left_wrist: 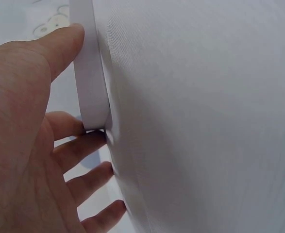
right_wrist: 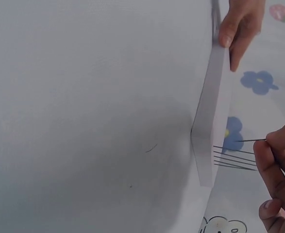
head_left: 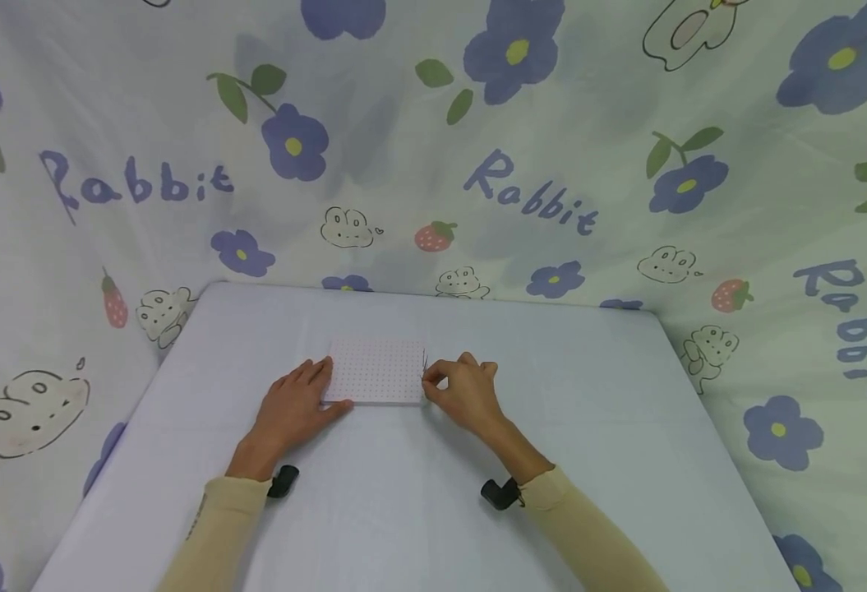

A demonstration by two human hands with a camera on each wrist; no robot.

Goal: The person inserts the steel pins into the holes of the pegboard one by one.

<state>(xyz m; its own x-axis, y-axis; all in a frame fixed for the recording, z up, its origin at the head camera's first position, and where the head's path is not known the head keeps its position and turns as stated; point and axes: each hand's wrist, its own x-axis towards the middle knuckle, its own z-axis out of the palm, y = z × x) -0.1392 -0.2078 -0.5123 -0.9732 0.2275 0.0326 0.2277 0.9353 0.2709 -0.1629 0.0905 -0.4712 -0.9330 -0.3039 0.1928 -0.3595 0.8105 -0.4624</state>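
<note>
A white rectangular board (head_left: 377, 370) with a grid of small dots lies flat on the white table. My left hand (head_left: 294, 407) touches its left end, fingers along the side. In the left wrist view the left thumb (left_wrist: 67, 43) presses the front side of the board (left_wrist: 90, 77). At the right end, my right hand (head_left: 466, 393) pinches a thin dark needle-like pin (right_wrist: 251, 140) between thumb and forefinger, its tip pointing at the board top. Several similar pins (right_wrist: 232, 156) stand upright in a row near the board's right edge.
The white-covered table (head_left: 403, 510) reaches back to a curtain (head_left: 403, 148) printed with flowers and rabbits. A thin dark curved strand (right_wrist: 152, 148) and a small speck (right_wrist: 131, 186) lie on the cloth in front of the board. Each wrist wears a black camera.
</note>
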